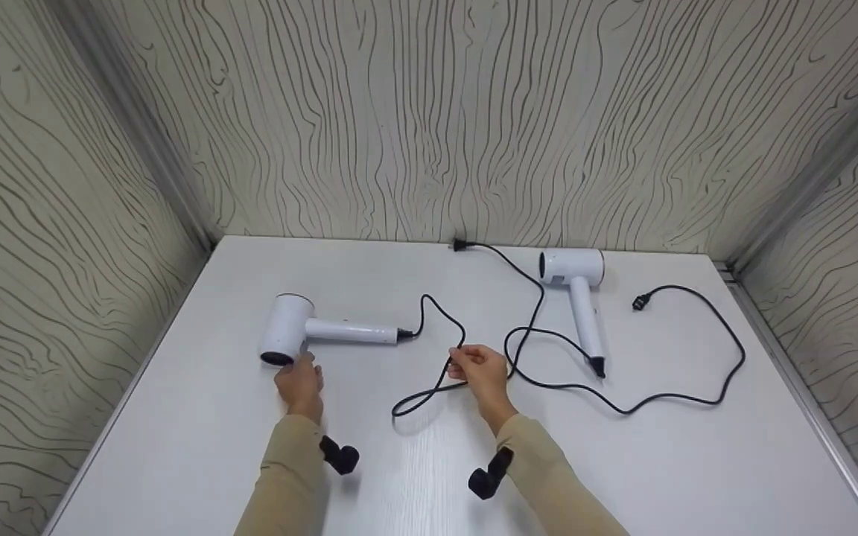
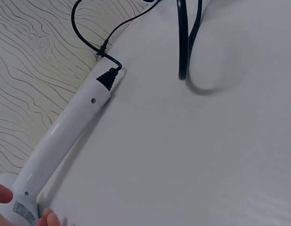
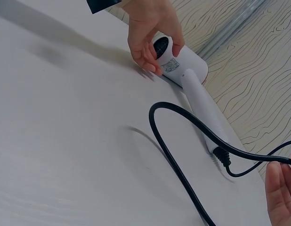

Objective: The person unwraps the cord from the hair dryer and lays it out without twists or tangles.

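A white hair dryer [image 1: 351, 331] lies at the left of the table, its barrel toward the left and its handle pointing right. My left hand [image 1: 300, 383] holds the barrel at its dark round end; in the right wrist view the left hand [image 3: 152, 35] has its digits on either side of that end. Between thumb and fingertips my right hand [image 1: 485, 374] pinches this dryer's black cord [image 1: 429, 394]. A raised loop of the cord [image 3: 176, 165] hangs beside the handle in the right wrist view.
A second white hair dryer [image 1: 585, 309] lies at the right, handle toward me. Its cord [image 1: 626, 412] winds right to a plug [image 1: 641, 301]. Another plug [image 1: 460, 244] rests by the back wall [image 1: 429, 119]. The two cords cross near the middle of the white table [image 1: 198, 439].
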A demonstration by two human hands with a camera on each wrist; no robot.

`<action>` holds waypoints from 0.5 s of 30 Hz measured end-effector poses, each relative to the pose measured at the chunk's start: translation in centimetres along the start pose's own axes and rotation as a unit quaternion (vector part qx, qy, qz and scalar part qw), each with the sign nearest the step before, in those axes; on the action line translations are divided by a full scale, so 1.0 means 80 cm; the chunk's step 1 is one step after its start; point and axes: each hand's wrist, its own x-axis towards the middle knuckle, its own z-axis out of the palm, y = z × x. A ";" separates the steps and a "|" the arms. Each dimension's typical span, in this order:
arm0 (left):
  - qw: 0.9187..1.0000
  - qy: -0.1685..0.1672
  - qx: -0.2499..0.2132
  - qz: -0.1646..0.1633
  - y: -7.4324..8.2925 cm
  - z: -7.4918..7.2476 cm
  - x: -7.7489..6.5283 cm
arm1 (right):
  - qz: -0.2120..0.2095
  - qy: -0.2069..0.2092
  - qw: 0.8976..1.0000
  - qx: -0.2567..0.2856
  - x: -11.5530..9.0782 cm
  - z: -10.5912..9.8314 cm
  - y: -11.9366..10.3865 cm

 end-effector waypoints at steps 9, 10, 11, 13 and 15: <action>1.000 -0.001 -0.003 -0.016 -0.011 0.030 -0.005 | 0.001 0.001 1.000 0.008 -0.002 0.003 -0.001; 1.000 -0.002 0.000 -0.017 -0.011 0.034 -0.005 | 0.003 0.001 1.000 0.008 -0.002 0.003 -0.001; 1.000 -0.004 0.004 -0.018 -0.012 0.038 -0.006 | 0.005 0.002 1.000 0.007 -0.002 0.003 -0.002; 1.000 -0.011 0.016 -0.021 -0.013 0.045 -0.006 | 0.008 0.002 1.000 0.006 -0.003 0.003 -0.002; 0.999 -0.024 0.026 -0.024 -0.013 0.051 -0.007 | 0.010 0.001 1.000 0.007 -0.004 0.004 -0.003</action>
